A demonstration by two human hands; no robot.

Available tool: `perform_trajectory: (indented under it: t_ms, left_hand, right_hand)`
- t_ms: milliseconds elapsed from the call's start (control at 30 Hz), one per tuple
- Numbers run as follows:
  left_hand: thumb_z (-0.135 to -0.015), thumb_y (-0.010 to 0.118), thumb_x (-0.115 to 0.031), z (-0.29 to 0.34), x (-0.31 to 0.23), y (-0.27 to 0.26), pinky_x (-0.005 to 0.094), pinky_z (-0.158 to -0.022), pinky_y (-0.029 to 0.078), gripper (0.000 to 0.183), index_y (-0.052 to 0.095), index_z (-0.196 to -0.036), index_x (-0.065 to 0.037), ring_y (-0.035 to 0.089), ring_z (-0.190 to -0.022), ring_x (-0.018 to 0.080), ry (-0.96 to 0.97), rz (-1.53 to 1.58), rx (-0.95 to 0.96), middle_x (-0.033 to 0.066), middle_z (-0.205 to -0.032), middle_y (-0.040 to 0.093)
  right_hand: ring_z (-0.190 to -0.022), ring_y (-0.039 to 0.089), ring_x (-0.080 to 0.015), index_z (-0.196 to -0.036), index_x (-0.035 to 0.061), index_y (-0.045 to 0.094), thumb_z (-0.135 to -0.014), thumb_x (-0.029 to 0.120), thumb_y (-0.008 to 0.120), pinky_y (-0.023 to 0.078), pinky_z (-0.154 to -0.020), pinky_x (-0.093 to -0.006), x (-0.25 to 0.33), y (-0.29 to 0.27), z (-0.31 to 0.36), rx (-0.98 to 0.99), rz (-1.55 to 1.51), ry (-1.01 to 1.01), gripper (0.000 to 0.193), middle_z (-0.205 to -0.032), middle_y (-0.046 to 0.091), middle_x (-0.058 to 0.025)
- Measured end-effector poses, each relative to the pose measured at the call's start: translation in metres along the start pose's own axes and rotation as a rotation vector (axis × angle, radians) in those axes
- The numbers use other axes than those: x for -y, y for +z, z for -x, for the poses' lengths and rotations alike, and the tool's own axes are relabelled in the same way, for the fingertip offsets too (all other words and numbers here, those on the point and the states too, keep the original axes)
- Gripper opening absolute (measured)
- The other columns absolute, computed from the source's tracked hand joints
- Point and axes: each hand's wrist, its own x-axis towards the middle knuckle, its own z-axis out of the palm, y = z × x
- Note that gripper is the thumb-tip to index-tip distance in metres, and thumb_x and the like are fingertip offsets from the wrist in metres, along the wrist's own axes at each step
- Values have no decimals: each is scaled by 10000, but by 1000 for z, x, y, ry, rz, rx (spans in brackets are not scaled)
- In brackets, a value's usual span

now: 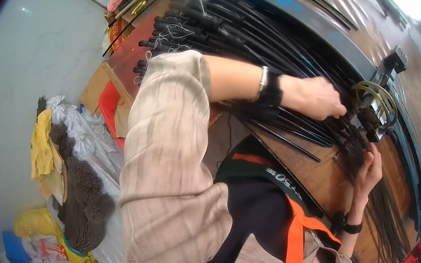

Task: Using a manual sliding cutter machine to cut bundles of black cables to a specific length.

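My left hand (315, 97) reaches across from the left with its fingers curled closed, over the ends of several long black rods (275, 59). What its fingertips hold, if anything, is too small to make out. Lower down, my right hand (368, 173) is wrapped against a bundle of thin dark strands (352, 147), whose lower ends hang past the wrist. Right beside both hands is a small metal clamp-like device (376, 115) with curved yellowish tubes. Part of the bundle is hidden by the right fingers.
Many rods with white string loops lie on a red-topped wooden table (123, 58). A blue metal rail (312, 11) curves along the far side. At left are a red chair (108, 110), a heap of dark strands (83, 196) and a yellow cloth (42, 145). Tools lie at the top.
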Motion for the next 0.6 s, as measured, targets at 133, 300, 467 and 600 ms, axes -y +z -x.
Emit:
perform_trajectory:
  t_ms: [133, 300, 467, 600]
  left_hand:
    - [-906, 597, -240, -15, -16, -47, 411, -681, 562, 170, 710, -1023, -191, 714, -846, 279, 26, -138, 7, 73, -894, 723]
    - [-907, 584, -221, -43, -41, -63, 399, -668, 563, 184, 700, -1050, -228, 717, -853, 269, 138, -211, -23, 81, -850, 710]
    - [-892, 587, -155, -95, -49, -60, 350, -644, 561, 271, 646, -1154, -186, 701, -789, 251, 325, -334, -289, 71, -813, 652]
    - [-839, 583, -25, -101, -42, -82, 344, -677, 539, 564, 543, -1382, -172, 611, -782, 204, 349, -484, -342, 45, -876, 587]
  right_hand:
    - [-802, 559, -153, -1081, -1, 644, -1004, 91, 576, 458, -730, -266, -31, -29, 7, 1, -124, 144, 138, -939, 620, -60]
    - [-874, 574, -116, -1129, 13, 646, -1018, 135, 569, 467, -797, -251, -9, -41, 2, -266, -28, -144, 182, -1041, 636, -56]
    - [-1026, 633, -200, -1211, 16, 640, -996, 73, 559, 491, -910, -285, -24, -77, 4, -474, -84, 22, 237, -1199, 646, -114]
    - [-961, 669, -203, -1158, 79, 701, -965, 67, 570, 538, -809, -327, -12, -101, 1, -547, 240, -5, 233, -1086, 714, -84]
